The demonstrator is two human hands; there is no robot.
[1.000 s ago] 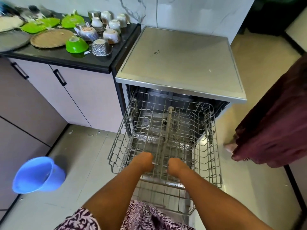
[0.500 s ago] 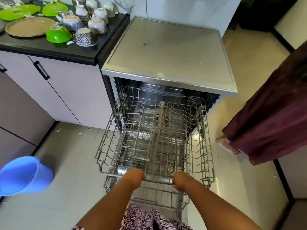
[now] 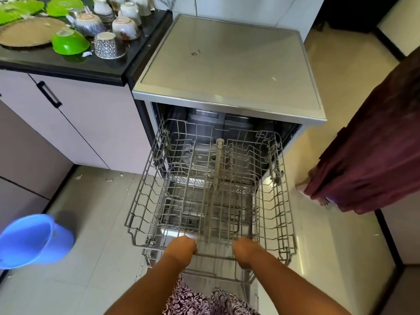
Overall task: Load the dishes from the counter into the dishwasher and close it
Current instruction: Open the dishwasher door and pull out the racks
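Nearest the camera, the person's left hand (image 3: 181, 246) and right hand (image 3: 244, 250) each curl round the front rail of the upper rack (image 3: 280, 212), set apart on either side of its middle. The rack stands drawn well out of the open dishwasher (image 3: 227, 64), with the lower rack (image 3: 204, 273) showing beneath its front edge. A blue bucket (image 3: 34, 239) sits on the floor to the left. Farther back, left of the dishwasher, the black table (image 3: 109, 67) carries a green bowl (image 3: 69, 42), a patterned cup (image 3: 109, 45), a woven plate (image 3: 29, 31) and upturned cups (image 3: 125, 28). Another person in a maroon garment (image 3: 375, 144) stands at right.
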